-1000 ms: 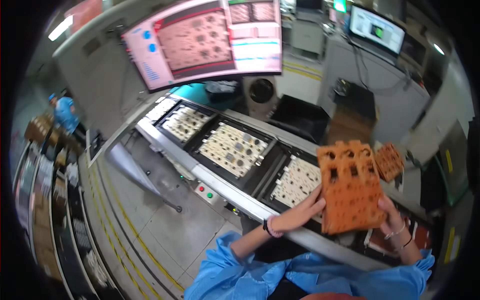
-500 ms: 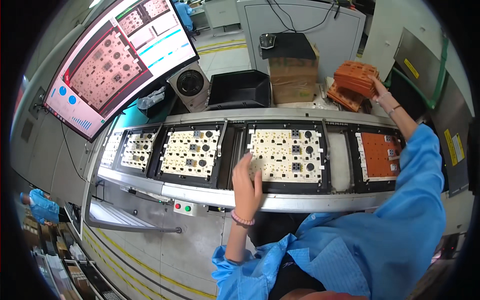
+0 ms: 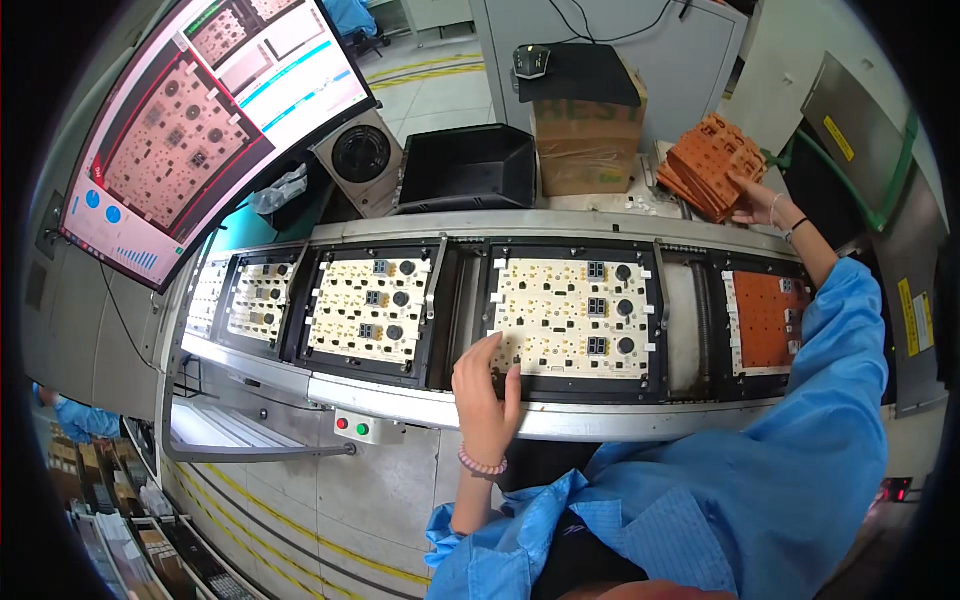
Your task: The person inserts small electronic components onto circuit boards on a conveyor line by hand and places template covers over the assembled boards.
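Orange stack: a second ago both hands had orange panels up in front; now the pile of flat orange perforated panels [image 3: 712,165] sits at the upper right, with only one hand on it.
Right hand [image 3: 757,203]: half curled at the pile's lower right edge, fingers touching. Some fingers are hidden, so can't tell if it's really gripping.
Left hand [image 3: 484,395]: loosely open, nothing in it, near frame centre. It covers the lower left corner of a cream circuit board [image 3: 560,315]; can't tell if the fingertips touch.
Right-end fixture: blue sleeve [image 3: 840,325] blocks part of a reddish-orange panel [image 3: 762,325] in there.
Monitor: big white-and-pink screen [image 3: 180,150], upper left, chopped by the top edge.
Behind the rail: black open plastic bin [image 3: 470,170], then a brown cardboard box [image 3: 585,155], top hidden under a black sheet [image 3: 580,80].
Far left: blue-clad co-worker [image 3: 85,420], mostly cut off.
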A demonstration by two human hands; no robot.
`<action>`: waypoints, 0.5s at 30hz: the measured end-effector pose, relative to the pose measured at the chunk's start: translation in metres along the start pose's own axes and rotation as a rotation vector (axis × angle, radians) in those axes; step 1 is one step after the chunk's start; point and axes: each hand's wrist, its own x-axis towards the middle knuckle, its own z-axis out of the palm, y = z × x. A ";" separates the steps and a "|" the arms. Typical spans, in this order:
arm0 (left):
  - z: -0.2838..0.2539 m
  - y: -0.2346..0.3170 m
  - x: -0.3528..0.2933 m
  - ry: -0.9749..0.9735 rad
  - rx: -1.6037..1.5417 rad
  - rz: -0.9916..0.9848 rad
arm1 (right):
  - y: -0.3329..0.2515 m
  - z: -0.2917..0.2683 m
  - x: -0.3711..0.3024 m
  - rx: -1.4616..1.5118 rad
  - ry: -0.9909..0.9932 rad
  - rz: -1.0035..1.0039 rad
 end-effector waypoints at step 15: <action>-0.015 -0.004 0.010 -0.081 -0.036 0.085 | -0.009 -0.002 -0.010 -0.241 -0.280 -0.124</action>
